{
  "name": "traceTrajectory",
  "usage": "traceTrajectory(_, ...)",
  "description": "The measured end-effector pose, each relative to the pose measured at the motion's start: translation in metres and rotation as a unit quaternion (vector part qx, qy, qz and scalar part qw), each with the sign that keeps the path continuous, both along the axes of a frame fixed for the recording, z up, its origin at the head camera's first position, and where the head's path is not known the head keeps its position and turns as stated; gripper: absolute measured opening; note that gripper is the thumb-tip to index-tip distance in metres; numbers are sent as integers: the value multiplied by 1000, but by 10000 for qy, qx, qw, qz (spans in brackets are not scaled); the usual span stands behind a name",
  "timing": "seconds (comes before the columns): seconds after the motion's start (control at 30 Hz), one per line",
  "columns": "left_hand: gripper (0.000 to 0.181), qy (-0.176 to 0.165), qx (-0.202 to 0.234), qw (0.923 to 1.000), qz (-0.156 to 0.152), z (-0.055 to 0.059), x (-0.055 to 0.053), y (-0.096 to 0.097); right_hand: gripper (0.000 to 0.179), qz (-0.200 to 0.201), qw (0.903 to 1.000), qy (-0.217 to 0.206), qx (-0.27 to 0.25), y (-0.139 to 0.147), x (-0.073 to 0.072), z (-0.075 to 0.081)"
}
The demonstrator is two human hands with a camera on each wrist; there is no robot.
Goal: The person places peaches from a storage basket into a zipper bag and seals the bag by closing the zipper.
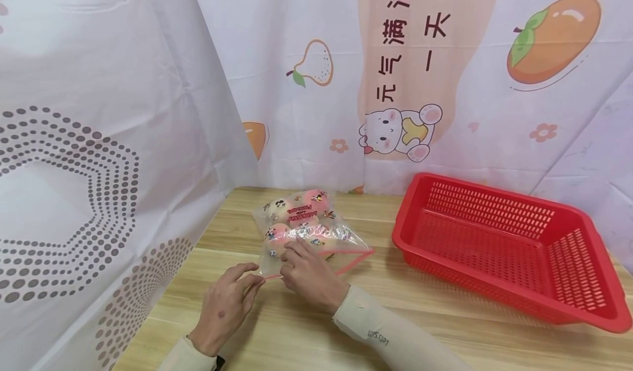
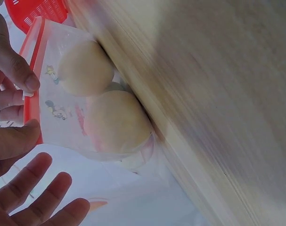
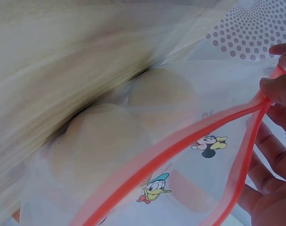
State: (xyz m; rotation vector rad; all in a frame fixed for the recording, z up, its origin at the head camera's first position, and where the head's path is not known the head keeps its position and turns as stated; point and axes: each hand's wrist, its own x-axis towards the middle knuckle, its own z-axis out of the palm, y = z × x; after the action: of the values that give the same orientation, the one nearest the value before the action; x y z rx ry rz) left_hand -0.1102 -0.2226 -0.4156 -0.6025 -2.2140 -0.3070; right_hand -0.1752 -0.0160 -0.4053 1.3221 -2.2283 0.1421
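A clear zip bag (image 1: 296,225) with a red zip edge and cartoon prints lies on the wooden table. Inside it sit several round, pale yellow and pink fruits (image 2: 117,122), peach-like in look. My left hand (image 1: 225,302) pinches the bag's near left corner at the red strip, its other fingers spread in the left wrist view. Just to the right, my right hand (image 1: 311,275) pinches the zip strip between thumb and fingers (image 3: 277,89). Right of that grip, the bag's mouth gapes, its two red edges apart.
A red perforated plastic basket (image 1: 494,255) stands on the right of the wooden table (image 1: 277,332), with no contents visible. White printed cloth (image 1: 306,123) hangs behind the table and along its left side.
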Motion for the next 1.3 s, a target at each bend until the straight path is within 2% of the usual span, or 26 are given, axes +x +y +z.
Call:
traceTrajectory(0.33, 55, -15, -16, 10000, 58, 1, 0, 0, 7, -35, 10000, 22, -45, 2, -1, -1)
traceTrajectory(0.67, 54, 4, -26, 10000, 89, 1, 1, -1, 9, -45, 9997, 220, -13, 3, -2, -3)
traceTrajectory(0.87, 24, -100, -20, 9999, 56, 1, 1, -2, 7, -1, 9996, 264, -133, 4, -3, -4)
traceTrajectory(1.07, 33, -47, -18, 10000, 82, 0, 1, -2, 6, 6, 9998, 132, -129, 5, -3, -4)
traceTrajectory(1.3, 10, 6, -7, 10000, 22, 0, 1, -3, 8, 21, 10000, 41, -84, 7, -4, -5)
